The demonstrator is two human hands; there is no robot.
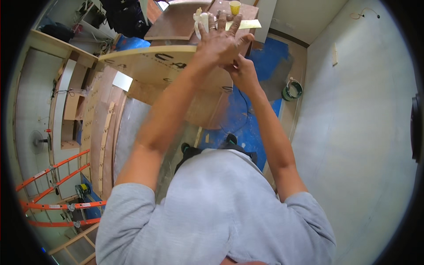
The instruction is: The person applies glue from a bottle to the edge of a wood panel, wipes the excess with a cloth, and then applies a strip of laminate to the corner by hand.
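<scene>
A plywood panel (145,62) with a curved edge and printed marks stands in front of me, joined to other wooden sheets. Over its right end is my left hand (221,44), open, with its fingers spread and pointing away from me. Just below it, my right hand (244,75) is closed at the panel's right edge. The left hand partly hides its fingertips, and I cannot make out what they hold. A white squeeze bottle (197,27) stands by the left hand's fingers. Beyond are a yellow cup (234,7) and a pale yellow strip (251,24) on a brown surface.
Blue sheeting (265,57) covers part of the floor, with a dark cord across it. A dark green bucket (291,90) stands by the pale right wall (362,123). Orange ladders (62,205) and wooden boards are at left. Someone in dark clothes (126,20) is at the far left.
</scene>
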